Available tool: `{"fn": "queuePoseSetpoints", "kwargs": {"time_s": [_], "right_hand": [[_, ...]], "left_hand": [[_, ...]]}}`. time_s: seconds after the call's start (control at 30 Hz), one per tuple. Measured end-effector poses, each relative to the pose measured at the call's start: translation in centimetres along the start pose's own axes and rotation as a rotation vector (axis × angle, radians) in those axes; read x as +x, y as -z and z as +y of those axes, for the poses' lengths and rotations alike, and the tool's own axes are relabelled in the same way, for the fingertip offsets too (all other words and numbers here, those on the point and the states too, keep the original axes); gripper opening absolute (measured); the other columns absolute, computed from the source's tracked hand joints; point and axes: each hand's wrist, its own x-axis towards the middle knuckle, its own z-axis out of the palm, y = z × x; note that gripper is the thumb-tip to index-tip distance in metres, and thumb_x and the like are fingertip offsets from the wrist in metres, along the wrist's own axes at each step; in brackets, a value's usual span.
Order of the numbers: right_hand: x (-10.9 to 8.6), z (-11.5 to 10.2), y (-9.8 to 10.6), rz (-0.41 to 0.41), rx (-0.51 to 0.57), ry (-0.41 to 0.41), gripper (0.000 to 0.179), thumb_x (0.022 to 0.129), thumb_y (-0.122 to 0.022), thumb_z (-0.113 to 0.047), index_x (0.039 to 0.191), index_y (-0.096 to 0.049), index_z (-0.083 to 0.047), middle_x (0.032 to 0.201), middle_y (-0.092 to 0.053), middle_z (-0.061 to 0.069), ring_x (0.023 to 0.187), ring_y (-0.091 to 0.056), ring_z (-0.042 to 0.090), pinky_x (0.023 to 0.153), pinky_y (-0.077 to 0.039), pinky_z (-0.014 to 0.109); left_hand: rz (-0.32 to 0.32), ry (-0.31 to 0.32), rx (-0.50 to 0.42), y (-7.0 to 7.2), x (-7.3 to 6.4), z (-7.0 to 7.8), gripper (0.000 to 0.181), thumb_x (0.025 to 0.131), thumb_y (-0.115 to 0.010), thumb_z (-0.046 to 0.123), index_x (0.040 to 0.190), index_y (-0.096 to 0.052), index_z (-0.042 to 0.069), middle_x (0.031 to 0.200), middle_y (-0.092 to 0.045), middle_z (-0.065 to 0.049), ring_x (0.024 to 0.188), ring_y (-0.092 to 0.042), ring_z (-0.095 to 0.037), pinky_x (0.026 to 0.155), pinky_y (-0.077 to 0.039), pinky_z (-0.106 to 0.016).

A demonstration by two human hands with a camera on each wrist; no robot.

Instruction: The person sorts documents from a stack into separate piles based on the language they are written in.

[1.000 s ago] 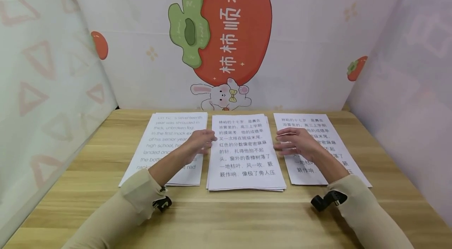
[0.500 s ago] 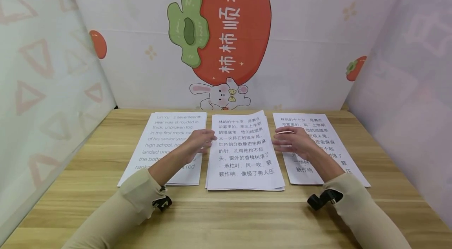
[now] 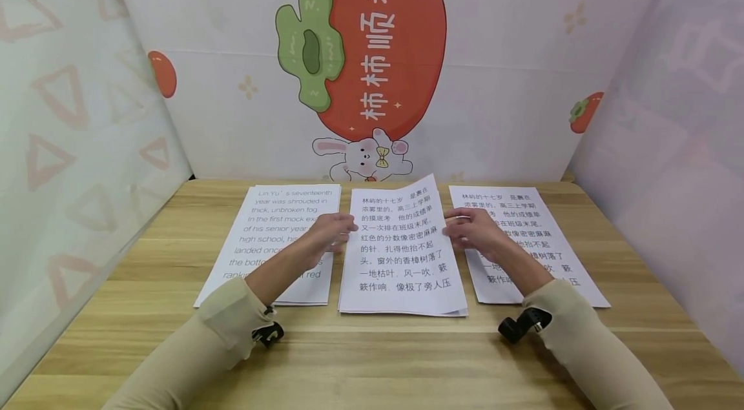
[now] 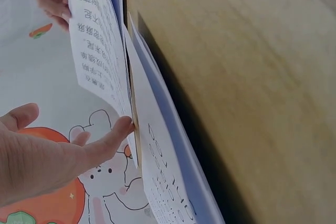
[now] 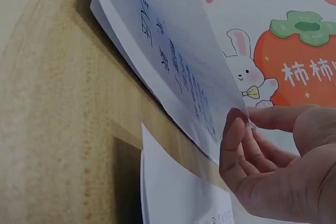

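Observation:
Three paper stacks lie side by side in the head view. The middle stack's top sheet [image 3: 395, 248], printed in Chinese, is raised along its right side, its far right corner bent up. My right hand [image 3: 478, 232] pinches that right edge between thumb and fingers. In the right wrist view, printed text shows on the paper [image 5: 157, 51] beneath the lifted sheet. My left hand [image 3: 325, 234] stays at the middle stack's left edge, fingers extended. In the left wrist view its fingertip [image 4: 123, 124] is right at the paper's edge, thumb apart.
The left stack [image 3: 273, 203] is printed in English, partly covered by my left forearm. A Chinese-printed stack [image 3: 558, 255] lies under my right forearm. A wooden table [image 3: 395, 365] bears them. Behind stands a white backdrop [image 3: 494, 126] with a persimmon and rabbit print.
My right hand has moved slightly left and now pinches the top sheet's right edge. That sheet's right side has risen from flat. The left hand has hardly moved.

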Motion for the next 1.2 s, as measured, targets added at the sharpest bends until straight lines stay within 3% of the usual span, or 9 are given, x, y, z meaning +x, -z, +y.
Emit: {"fn": "queuePoseSetpoints", "kwargs": {"time_s": [0.17,0.4,0.7,1.03,1.2], "right_hand": [[0.01,-0.33,-0.28,0.012,-0.045,0.004,0.056,0.097,-0.067,0.001,0.147,-0.046,0.010,0.102,-0.066,0.002,0.084,-0.064,0.008,0.073,-0.058,0.023],[-0.17,-0.29,-0.38,-0.028,-0.006,0.021,0.055,0.099,-0.060,0.004,0.150,-0.042,0.009,0.113,-0.060,0.007,0.092,-0.062,0.012,0.076,-0.056,0.023],[-0.32,-0.11,-0.24,-0.066,0.073,0.079,0.050,0.098,-0.056,0.008,0.146,-0.042,0.011,0.111,-0.057,0.006,0.090,-0.061,0.012,0.076,-0.056,0.022],[-0.52,0.01,-0.03,-0.074,0.094,0.090,0.051,0.098,-0.056,0.008,0.147,-0.041,0.010,0.109,-0.058,0.004,0.087,-0.061,0.010,0.074,-0.055,0.021],[-0.62,0.17,0.13,-0.072,0.112,0.080,0.050,0.098,-0.057,0.008,0.145,-0.041,0.009,0.109,-0.057,0.003,0.088,-0.061,0.010,0.073,-0.055,0.021]], "left_hand": [[0.025,0.006,0.003,0.03,0.14,0.09,0.051,0.108,-0.047,0.020,0.152,-0.042,-0.005,0.150,-0.051,-0.024,0.144,-0.043,-0.044,0.117,-0.042,-0.053],[0.048,0.011,-0.003,0.20,0.27,0.20,0.054,0.103,-0.052,0.018,0.152,-0.043,-0.004,0.152,-0.049,-0.023,0.144,-0.043,-0.043,0.116,-0.044,-0.052],[0.079,0.031,-0.019,0.49,0.66,0.27,0.071,0.097,-0.056,0.015,0.160,-0.028,-0.002,0.154,-0.047,-0.025,0.144,-0.045,-0.041,0.116,-0.044,-0.048],[0.135,0.024,-0.022,0.67,0.84,-0.05,0.050,0.100,-0.053,0.011,0.147,-0.048,-0.004,0.144,-0.054,-0.022,0.134,-0.053,-0.037,0.111,-0.049,-0.044],[0.168,0.003,-0.055,0.79,0.56,-0.26,0.049,0.105,-0.050,0.011,0.152,-0.045,-0.002,0.139,-0.057,-0.024,0.127,-0.058,-0.037,0.105,-0.055,-0.043]]}}
